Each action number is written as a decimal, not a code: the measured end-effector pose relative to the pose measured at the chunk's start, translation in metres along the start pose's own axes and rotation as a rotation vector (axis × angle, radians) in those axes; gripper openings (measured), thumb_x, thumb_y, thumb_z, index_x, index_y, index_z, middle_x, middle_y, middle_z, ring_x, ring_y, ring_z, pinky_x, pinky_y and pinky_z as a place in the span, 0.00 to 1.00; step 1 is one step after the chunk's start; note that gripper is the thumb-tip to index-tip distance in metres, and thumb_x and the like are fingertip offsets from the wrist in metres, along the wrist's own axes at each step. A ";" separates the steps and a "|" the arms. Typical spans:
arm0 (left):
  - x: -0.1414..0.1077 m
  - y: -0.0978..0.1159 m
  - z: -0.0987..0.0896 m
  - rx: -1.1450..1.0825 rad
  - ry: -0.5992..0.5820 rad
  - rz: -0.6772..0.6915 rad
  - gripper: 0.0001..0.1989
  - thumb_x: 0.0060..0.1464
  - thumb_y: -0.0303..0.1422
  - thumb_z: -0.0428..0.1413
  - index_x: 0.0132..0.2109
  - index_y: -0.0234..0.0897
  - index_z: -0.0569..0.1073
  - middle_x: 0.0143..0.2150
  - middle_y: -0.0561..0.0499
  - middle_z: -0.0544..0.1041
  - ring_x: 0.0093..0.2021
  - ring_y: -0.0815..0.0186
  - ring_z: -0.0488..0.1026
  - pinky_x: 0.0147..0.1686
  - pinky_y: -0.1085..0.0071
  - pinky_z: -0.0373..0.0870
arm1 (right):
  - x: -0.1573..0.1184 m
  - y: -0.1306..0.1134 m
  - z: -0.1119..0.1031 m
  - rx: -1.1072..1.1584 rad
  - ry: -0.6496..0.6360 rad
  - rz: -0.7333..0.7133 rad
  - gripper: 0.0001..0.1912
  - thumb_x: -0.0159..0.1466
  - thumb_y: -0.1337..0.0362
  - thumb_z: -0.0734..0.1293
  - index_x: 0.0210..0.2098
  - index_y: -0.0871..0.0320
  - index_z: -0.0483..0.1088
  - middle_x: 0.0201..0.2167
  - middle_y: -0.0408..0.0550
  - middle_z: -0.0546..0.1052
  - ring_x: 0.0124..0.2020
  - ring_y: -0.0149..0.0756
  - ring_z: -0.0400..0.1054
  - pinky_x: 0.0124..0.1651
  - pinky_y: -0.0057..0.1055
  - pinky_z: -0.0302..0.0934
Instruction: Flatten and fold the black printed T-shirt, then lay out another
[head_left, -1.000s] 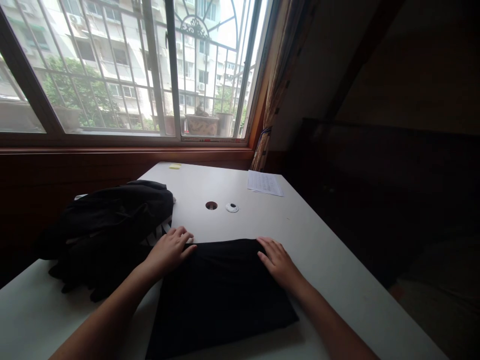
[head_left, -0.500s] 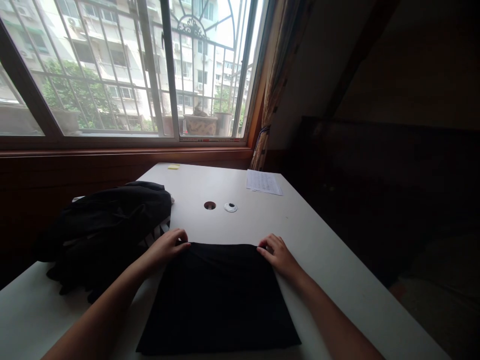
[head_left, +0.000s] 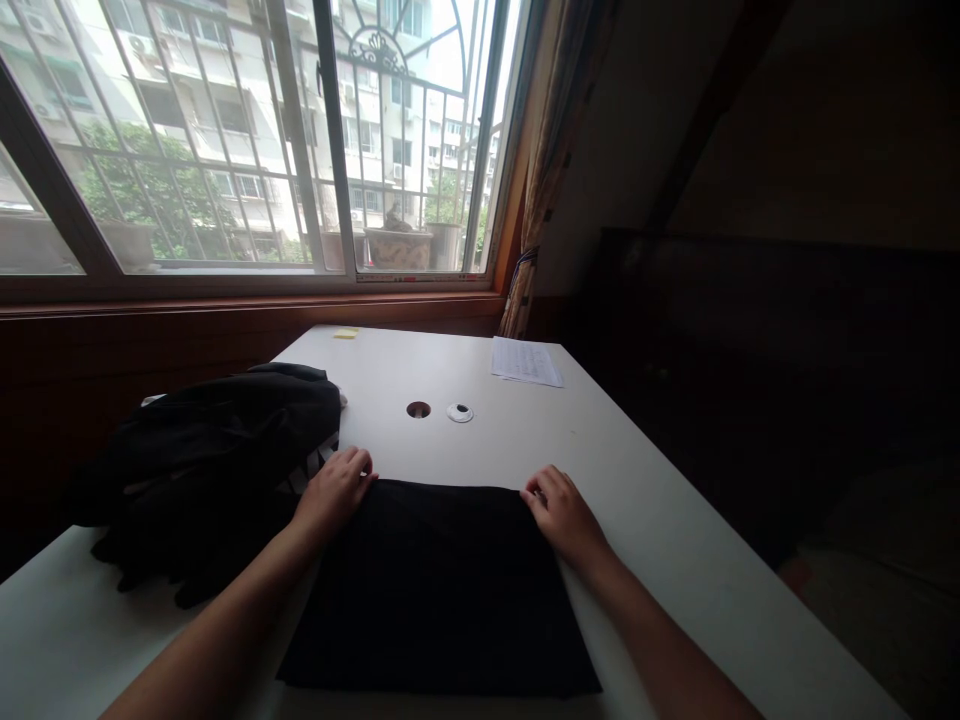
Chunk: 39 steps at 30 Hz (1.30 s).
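A black folded cloth garment (head_left: 446,595) lies flat in front of me, its far edge nearly straight; its exact kind does not show. My left hand (head_left: 337,492) pinches the far left corner, fingers curled in. At the far right corner, my right hand (head_left: 559,510) grips the fabric between thumb and fingers. To the left of my left forearm sits a loose heap of dark clothes (head_left: 217,440), with some white bits peeking out at its right side.
The white table (head_left: 637,470) has a round cable hole (head_left: 418,410) and its white cover (head_left: 460,412) beyond the cloth. Papers (head_left: 526,362) lie near the far right corner, a yellow note (head_left: 346,333) at the far left. A barred window (head_left: 247,150) and a curtain (head_left: 525,250) stand behind.
Both hands have shifted slightly outward, keeping their pinch at the far corners. The far edge of the garment looks a little wider and smoother.
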<state>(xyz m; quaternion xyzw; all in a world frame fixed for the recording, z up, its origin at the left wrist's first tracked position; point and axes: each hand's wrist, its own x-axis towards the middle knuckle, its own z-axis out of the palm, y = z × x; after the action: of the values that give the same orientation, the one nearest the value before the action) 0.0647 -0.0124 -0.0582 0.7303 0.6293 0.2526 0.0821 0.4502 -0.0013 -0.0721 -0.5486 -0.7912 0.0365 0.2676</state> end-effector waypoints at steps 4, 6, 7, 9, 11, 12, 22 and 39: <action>-0.003 0.012 -0.008 0.083 0.045 0.111 0.12 0.66 0.35 0.49 0.49 0.42 0.75 0.52 0.43 0.75 0.52 0.50 0.70 0.49 0.56 0.70 | -0.004 -0.005 -0.001 -0.201 0.033 0.004 0.06 0.67 0.68 0.61 0.36 0.54 0.69 0.40 0.54 0.72 0.43 0.47 0.66 0.50 0.44 0.63; -0.007 0.024 -0.009 0.105 0.044 0.258 0.16 0.68 0.34 0.46 0.55 0.41 0.75 0.56 0.43 0.75 0.56 0.50 0.70 0.54 0.53 0.70 | -0.006 -0.011 -0.004 -0.284 0.064 0.022 0.07 0.67 0.69 0.61 0.37 0.54 0.70 0.43 0.56 0.72 0.45 0.50 0.65 0.50 0.46 0.63; -0.009 0.032 -0.006 0.104 0.021 0.346 0.17 0.69 0.34 0.46 0.57 0.42 0.74 0.59 0.44 0.75 0.59 0.51 0.69 0.57 0.53 0.69 | -0.007 -0.015 -0.006 -0.305 0.082 0.023 0.08 0.67 0.69 0.60 0.38 0.54 0.71 0.45 0.57 0.72 0.46 0.51 0.65 0.50 0.47 0.63; -0.017 0.048 0.004 0.090 -0.067 0.515 0.18 0.70 0.35 0.47 0.62 0.43 0.72 0.64 0.46 0.73 0.65 0.52 0.66 0.63 0.53 0.66 | -0.010 -0.025 -0.009 -0.282 0.111 -0.017 0.10 0.68 0.70 0.59 0.39 0.55 0.72 0.49 0.57 0.72 0.49 0.52 0.65 0.51 0.48 0.64; -0.026 0.061 0.018 0.094 -0.162 0.637 0.22 0.70 0.40 0.49 0.67 0.44 0.67 0.69 0.48 0.67 0.69 0.53 0.61 0.67 0.52 0.61 | -0.012 -0.036 -0.009 -0.174 0.099 -0.125 0.12 0.69 0.71 0.59 0.43 0.55 0.73 0.52 0.56 0.72 0.52 0.50 0.66 0.55 0.48 0.65; -0.030 0.065 0.025 0.104 -0.200 0.672 0.26 0.70 0.44 0.49 0.70 0.43 0.62 0.71 0.47 0.63 0.71 0.52 0.59 0.68 0.51 0.59 | -0.014 -0.041 -0.009 -0.107 0.070 -0.196 0.13 0.69 0.70 0.59 0.46 0.55 0.74 0.53 0.55 0.73 0.54 0.48 0.66 0.57 0.47 0.65; -0.030 0.044 0.044 0.243 -0.178 0.555 0.33 0.71 0.52 0.40 0.75 0.43 0.47 0.75 0.47 0.52 0.74 0.55 0.50 0.72 0.52 0.46 | -0.014 -0.054 0.005 -0.014 -0.388 -0.278 0.30 0.74 0.48 0.56 0.72 0.49 0.55 0.73 0.46 0.56 0.73 0.45 0.49 0.74 0.50 0.44; -0.005 0.023 0.023 0.195 -0.306 0.136 0.31 0.71 0.49 0.41 0.73 0.40 0.55 0.75 0.47 0.50 0.75 0.53 0.42 0.71 0.47 0.43 | -0.011 0.011 0.007 0.005 -0.247 0.067 0.31 0.72 0.42 0.54 0.65 0.51 0.66 0.69 0.48 0.64 0.71 0.46 0.53 0.71 0.48 0.47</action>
<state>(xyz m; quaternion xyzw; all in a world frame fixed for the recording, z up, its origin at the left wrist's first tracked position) 0.0949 -0.0172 -0.0693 0.8057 0.5800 0.0811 0.0883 0.4586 -0.0046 -0.0863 -0.5655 -0.7992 0.1144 0.1682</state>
